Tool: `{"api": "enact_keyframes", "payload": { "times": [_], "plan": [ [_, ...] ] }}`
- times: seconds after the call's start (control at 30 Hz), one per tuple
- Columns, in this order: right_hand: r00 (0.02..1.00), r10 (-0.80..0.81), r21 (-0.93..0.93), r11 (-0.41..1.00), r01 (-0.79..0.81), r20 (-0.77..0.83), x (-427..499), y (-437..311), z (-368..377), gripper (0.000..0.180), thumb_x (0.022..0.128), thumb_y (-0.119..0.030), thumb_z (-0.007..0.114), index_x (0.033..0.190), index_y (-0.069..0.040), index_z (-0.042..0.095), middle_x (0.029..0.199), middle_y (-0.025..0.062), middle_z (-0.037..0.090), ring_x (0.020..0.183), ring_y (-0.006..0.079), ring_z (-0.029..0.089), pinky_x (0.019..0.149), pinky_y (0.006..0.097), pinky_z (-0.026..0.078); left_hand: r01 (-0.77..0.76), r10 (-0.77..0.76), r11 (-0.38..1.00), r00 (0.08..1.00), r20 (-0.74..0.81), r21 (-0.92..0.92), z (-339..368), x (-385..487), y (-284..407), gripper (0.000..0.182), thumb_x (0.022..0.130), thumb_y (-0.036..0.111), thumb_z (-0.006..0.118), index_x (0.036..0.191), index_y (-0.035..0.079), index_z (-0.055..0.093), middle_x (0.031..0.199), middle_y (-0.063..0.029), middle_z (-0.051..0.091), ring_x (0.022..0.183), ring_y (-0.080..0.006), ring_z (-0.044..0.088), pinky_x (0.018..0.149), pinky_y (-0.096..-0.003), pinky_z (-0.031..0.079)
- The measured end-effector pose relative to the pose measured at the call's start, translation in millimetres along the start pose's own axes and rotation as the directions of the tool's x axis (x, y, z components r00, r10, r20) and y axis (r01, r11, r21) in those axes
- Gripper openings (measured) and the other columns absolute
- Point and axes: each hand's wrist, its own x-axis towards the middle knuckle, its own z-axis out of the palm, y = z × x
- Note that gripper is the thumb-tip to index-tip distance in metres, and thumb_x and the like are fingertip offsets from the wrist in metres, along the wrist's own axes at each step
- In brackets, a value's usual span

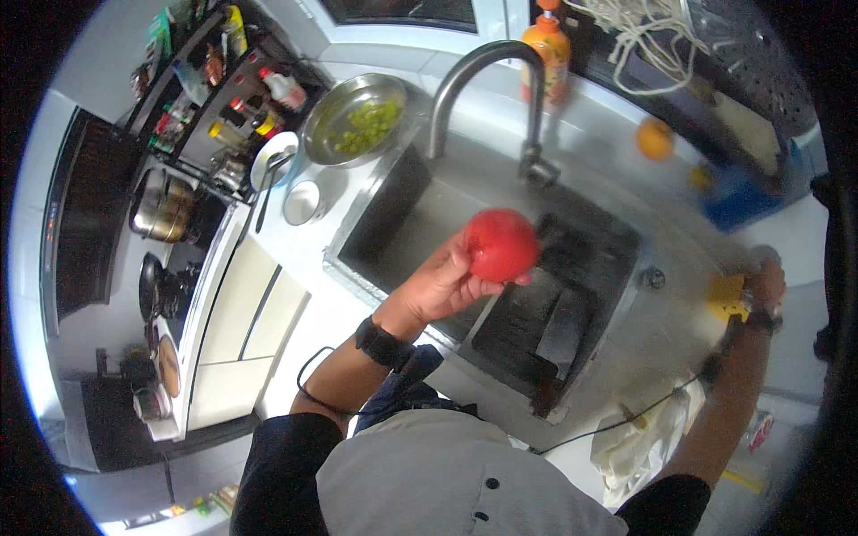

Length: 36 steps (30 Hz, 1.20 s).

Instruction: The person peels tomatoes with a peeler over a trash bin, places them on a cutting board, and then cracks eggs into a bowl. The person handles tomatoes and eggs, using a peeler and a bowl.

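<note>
A shiny red tomato [503, 244] rests in the fingers of my left hand [446, 281], held over the sink [462, 167] below the curved metal faucet [482, 60]. My right hand [767, 281] reaches far to the right over the counter, beside a yellow object [727, 297]. That hand is blurred, so whether it grips anything cannot be told. A dark drain basket or tray [543, 315] sits in the sink's right part.
A metal bowl with green pieces [354, 119], a white cup [303, 203] and a small bowl with a spoon [275, 161] stand left of the sink. Behind it is an orange pump bottle [546, 53]. A plastic bag [637, 442] lies near my right arm.
</note>
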Motion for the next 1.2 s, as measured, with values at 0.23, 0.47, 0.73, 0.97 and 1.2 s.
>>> {"api": "enact_keyframes", "payload": {
  "times": [0.23, 0.47, 0.73, 0.97, 1.2],
  "plan": [
    [0.999, -0.012, 0.183, 0.983, 0.018, -0.037, 47.5, 86.8, 68.8, 0.025, 0.094, -0.024, 0.053, 0.105, -0.005, 0.064, 0.106, 0.0181, 0.064, 0.092, 0.0369, 0.062, 0.076, 0.0459, 0.051, 0.070, -0.165, 0.809, 0.980, -0.112, -0.584, -3.0, 9.8, -1.3, 0.105, 0.064, 0.089, 0.052, 0.136, 0.014, 0.041, 0.118, -0.0186, 0.058, 0.067, -0.0117, 0.052, 0.051, -0.0173, 0.044],
    [0.970, 0.002, 0.329, 0.941, 0.080, -0.242, 36.3, 155.0, 42.4, 0.022, 0.088, -0.014, 0.063, 0.107, -0.003, 0.062, 0.104, 0.0170, 0.065, 0.091, 0.0296, 0.064, 0.077, 0.0414, 0.051, 0.063, -0.166, 0.817, 0.978, -0.129, -0.573, -6.6, 17.4, -1.9, 0.101, 0.064, 0.088, 0.055, 0.131, 0.013, 0.045, 0.116, -0.0168, 0.058, 0.066, -0.0108, 0.049, 0.053, -0.0195, 0.042],
    [0.844, 0.422, 0.942, 0.193, 0.273, -0.331, -145.0, 74.4, -126.8, 0.043, 0.091, -0.021, 0.069, 0.128, -0.006, 0.054, 0.115, 0.0100, 0.065, 0.109, 0.0235, 0.060, 0.100, 0.0384, 0.044, 0.086, -0.101, 0.986, 0.991, -0.094, -0.146, 2.5, 14.3, -3.8, 0.103, 0.070, 0.082, 0.053, 0.145, 0.016, 0.034, 0.135, -0.0155, 0.051, 0.087, -0.0184, 0.059, 0.067, -0.0243, 0.049],
    [0.803, 0.553, 0.332, -0.732, 0.595, -0.220, -388.5, -23.9, -206.0, 0.023, 0.096, -0.025, 0.061, 0.115, -0.013, 0.059, 0.097, 0.0061, 0.065, 0.104, 0.0194, 0.060, 0.108, 0.0472, 0.043, 0.261, -0.206, 0.964, 0.859, 0.468, -0.055, 27.3, 14.9, -26.9, 0.087, 0.080, 0.022, 0.079, 0.146, 0.020, 0.023, 0.142, -0.0159, 0.042, 0.127, -0.0382, 0.050, 0.092, -0.0403, 0.057],
    [0.792, 0.501, 0.639, -0.746, 0.189, 0.350, -639.7, -185.6, -260.9, 0.040, 0.101, -0.033, 0.050, 0.130, -0.006, 0.047, 0.076, -0.0016, 0.047, 0.054, 0.0075, 0.039, 0.046, 0.0226, 0.035, 0.535, -0.525, 0.824, 0.595, 0.608, 0.188, 92.0, -78.0, -97.4, 0.072, 0.084, 0.012, 0.073, 0.142, 0.021, 0.031, 0.143, -0.0137, 0.043, 0.130, -0.0439, 0.045, 0.102, -0.0462, 0.049]
  ]
}}
